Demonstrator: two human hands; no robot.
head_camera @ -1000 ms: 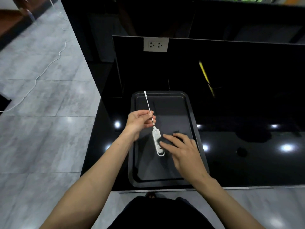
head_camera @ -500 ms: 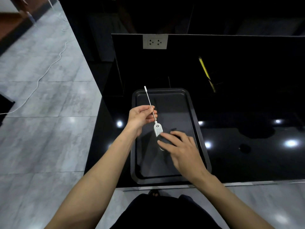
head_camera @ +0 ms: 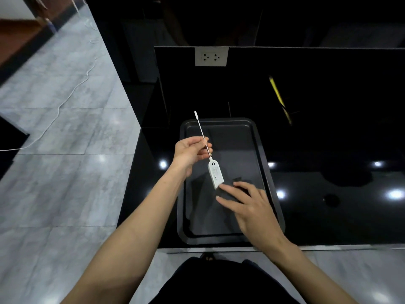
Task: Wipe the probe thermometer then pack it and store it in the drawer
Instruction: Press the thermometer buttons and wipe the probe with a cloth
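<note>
A white probe thermometer (head_camera: 215, 174) with a long thin metal probe is held tilted over a dark baking tray (head_camera: 276, 194), probe tip pointing away to the upper left. My left hand (head_camera: 190, 152) pinches the probe just above the white body. My right hand (head_camera: 252, 207) holds a dark cloth (head_camera: 237, 179) against the lower end of the body, fingers stretched over the cloth. The cloth hides the body's bottom end. No drawer or packing case is in view.
The tray lies on a glossy black counter (head_camera: 328, 216) whose front edge runs just before my body. A raised black back panel carries a white power outlet (head_camera: 210, 56). A yellow stick (head_camera: 276, 92) shows at the back right. A white cable (head_camera: 65, 99) trails over the grey tiled floor on the left.
The thermometer's body has turned in my hands and now shows its printed face. My right hand with the cloth has slid down to the body's lower end. My left hand stays on the probe.
</note>
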